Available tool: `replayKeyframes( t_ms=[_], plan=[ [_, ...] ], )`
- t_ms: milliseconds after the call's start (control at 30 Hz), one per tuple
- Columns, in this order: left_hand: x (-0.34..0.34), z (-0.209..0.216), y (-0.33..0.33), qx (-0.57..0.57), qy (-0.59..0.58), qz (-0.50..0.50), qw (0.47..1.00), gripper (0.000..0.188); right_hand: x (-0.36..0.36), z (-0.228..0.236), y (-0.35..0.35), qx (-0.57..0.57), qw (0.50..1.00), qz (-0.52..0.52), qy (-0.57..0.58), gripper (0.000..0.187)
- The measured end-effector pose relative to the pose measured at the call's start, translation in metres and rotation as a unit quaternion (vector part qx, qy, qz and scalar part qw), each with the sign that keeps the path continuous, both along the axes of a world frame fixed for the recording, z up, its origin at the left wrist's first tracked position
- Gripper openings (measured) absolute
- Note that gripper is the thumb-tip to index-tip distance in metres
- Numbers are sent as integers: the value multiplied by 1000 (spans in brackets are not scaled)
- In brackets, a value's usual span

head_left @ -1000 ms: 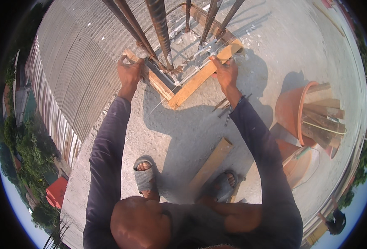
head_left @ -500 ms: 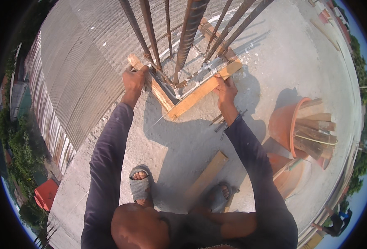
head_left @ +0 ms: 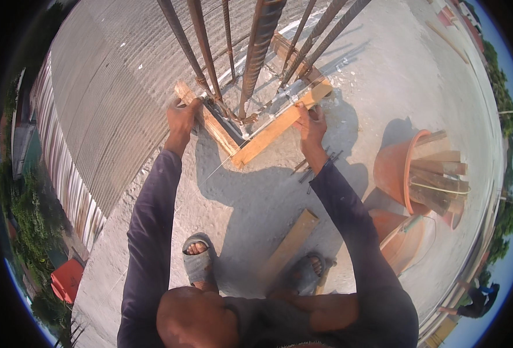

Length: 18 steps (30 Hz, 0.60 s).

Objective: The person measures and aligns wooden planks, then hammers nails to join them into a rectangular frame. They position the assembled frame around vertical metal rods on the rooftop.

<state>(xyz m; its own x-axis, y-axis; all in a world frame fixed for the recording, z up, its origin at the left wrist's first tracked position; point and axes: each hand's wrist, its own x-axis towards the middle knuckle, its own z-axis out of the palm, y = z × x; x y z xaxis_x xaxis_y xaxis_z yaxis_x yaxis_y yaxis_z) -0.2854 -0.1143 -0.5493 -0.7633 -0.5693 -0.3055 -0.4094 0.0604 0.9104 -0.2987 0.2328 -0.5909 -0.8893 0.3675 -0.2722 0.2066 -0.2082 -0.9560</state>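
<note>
A frame of wooden boards stands on the concrete around several upright ribbed steel bars [head_left: 260, 55]. My left hand [head_left: 181, 120] is closed on the far end of the left board [head_left: 218, 130]. With fingers on top and thumb at its near side, my right hand [head_left: 312, 126] grips the front board [head_left: 268, 137] near its right end. The two boards meet at a corner close to me. A third board [head_left: 284, 51] runs along the right side, partly behind the bars. A thin string [head_left: 216, 168] stretches out past the near corner. Tie wire joins the bars low down.
To the right, an orange bucket [head_left: 391, 174] holds wood offcuts [head_left: 442, 168], beside another orange bucket [head_left: 397, 240]. A plank [head_left: 291, 239] lies between my feet, short steel rods [head_left: 330, 161] by my right wrist. Corrugated roofing [head_left: 111, 81] borders the left. Another person [head_left: 479, 300] is at lower right.
The view has shifted slightly. Both hands keep their hold on the same boards, and the frame shows no clear movement against the concrete.
</note>
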Motion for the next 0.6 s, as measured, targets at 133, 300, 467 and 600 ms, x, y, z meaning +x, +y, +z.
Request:
replayKeyframes(
  t_ms=[133, 300, 467, 600],
  plan=[
    [-2, -9, -6, -49, -37, -15, 998, 88, -1, -1, 0, -37, 999, -2, -19, 52],
    [0, -15, -9, -6, -28, -35, 999, 91, -1, 1, 4, -11, 999, 39, -10, 47],
    [-6, -21, -15, 51, -22, -32, 998, 91, 0, 0, 7, -46, 997, 52, 28, 40],
    [-9, -36, -23, 14, -28, -25, 999, 96, 0, 6, 2, -14, 1000, 27, 0, 43]
  ],
)
